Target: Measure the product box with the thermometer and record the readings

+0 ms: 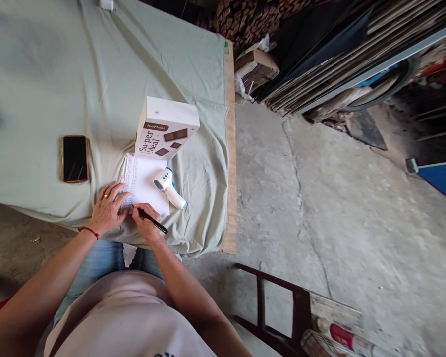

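In the foreground, the wearer's light shirt faces the near edge of the cloth-covered bench. The left hand, with a ring on one finger and a red bracelet at the wrist, is not grasping; its fingers are spread flat across the left margin of the white paper. The right hand grips a black pen between thumb and fingers, with the writing end directed at the lower left part of the paper. Small handwritten marks fill a column along the paper's left side; the remainder is blank. A white and blue infrared thermometer lies on the paper's right side, its handle extending past the edge onto the green cloth. Left of the paper, well apart from it, a smartphone in a brown case lies face up, screen dark. At the far edge of the paper, a white and brown "Su-per Meal" carton stands upright. Beyond the bench, a cardboard box rests on the concrete floor near stacked firewood.
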### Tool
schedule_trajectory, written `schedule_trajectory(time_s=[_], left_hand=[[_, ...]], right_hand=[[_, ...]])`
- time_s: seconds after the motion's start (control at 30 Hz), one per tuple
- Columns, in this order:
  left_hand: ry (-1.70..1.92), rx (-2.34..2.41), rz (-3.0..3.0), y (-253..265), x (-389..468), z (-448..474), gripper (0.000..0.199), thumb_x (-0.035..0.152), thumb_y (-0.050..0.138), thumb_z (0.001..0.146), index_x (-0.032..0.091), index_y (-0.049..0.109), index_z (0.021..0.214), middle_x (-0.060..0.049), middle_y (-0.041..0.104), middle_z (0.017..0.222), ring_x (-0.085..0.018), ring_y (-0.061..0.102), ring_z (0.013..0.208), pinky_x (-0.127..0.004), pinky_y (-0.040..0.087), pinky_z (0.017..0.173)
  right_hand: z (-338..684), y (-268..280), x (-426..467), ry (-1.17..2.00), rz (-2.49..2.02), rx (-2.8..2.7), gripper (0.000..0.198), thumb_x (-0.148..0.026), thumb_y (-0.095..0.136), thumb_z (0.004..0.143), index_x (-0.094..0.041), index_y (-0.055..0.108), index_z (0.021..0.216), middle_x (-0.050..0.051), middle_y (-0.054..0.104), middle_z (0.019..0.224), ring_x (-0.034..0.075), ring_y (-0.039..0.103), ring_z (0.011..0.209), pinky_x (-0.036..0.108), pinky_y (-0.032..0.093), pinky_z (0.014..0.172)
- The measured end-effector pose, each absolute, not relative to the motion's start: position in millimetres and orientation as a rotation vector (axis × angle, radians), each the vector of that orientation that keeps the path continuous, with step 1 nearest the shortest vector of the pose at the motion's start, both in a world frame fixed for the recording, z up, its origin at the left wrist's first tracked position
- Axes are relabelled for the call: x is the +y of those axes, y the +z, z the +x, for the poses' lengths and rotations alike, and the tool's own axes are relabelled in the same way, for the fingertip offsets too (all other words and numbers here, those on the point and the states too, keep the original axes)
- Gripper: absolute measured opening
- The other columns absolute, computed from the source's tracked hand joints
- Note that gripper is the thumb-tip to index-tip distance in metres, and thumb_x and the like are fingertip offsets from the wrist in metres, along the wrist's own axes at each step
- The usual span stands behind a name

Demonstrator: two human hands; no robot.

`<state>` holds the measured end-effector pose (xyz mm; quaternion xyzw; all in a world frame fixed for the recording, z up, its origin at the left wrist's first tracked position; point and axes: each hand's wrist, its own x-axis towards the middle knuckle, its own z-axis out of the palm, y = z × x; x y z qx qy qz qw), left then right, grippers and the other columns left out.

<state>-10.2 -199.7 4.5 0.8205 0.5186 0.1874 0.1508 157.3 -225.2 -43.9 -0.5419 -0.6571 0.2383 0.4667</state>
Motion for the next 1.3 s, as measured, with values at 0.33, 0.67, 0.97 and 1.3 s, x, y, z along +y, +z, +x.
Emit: schedule_trajectory(time_s=[0.33, 0.67, 0.97, 1.3], left_hand=[[0.554, 1.478, 2.340, 4, -200, -10, 0.044, 0.024, 0.061, 0.086, 0.021, 0.065, 0.130, -0.014, 0.053, 0.149, -0.034, 0.041, 0.146, -0.056, 0.032, 0.123], [0.548, 1.483, 2.325, 5, -199, -9, 0.046, 0.024, 0.062, 0.086, 0.023, 0.064, 0.131, -0.013, 0.052, 0.149, -0.034, 0.041, 0.146, -0.057, 0.032, 0.122], [0.556, 1.491, 2.372, 2, -202, -13, 0.040, 0.025, 0.060, 0.086, 0.021, 0.064, 0.126, -0.013, 0.053, 0.148, -0.033, 0.042, 0.145, -0.054, 0.033, 0.122], [1.045, 1.565, 2.152, 21, -65, -15, 0.047, 0.047, 0.060, 0.083, 0.020, 0.051, 0.121, -0.017, 0.067, 0.120, -0.036, 0.065, 0.115, -0.055, 0.052, 0.101]], right_hand=[[157, -42, -225, 0.602, -1.353, -1.619, 0.007, -0.020, 0.057, 0.088, -0.024, 0.062, 0.085, 0.002, 0.067, 0.076, 0.019, 0.064, 0.070, 0.036, 0.059, 0.070], [157, -47, -225, 0.599, -1.384, -1.579, 0.010, -0.024, 0.055, 0.091, -0.024, 0.062, 0.084, 0.003, 0.066, 0.075, 0.020, 0.063, 0.069, 0.037, 0.059, 0.068], [167, -45, -223, 0.481, -1.334, -1.627, 0.015, -0.020, 0.053, 0.096, -0.023, 0.067, 0.102, 0.005, 0.067, 0.090, 0.020, 0.066, 0.085, 0.035, 0.058, 0.080], [184, -8, -170, 0.135, -1.586, -2.201, 0.048, -0.007, 0.057, 0.090, -0.026, 0.065, 0.133, 0.010, 0.067, 0.122, 0.026, 0.062, 0.106, 0.038, 0.053, 0.089]])
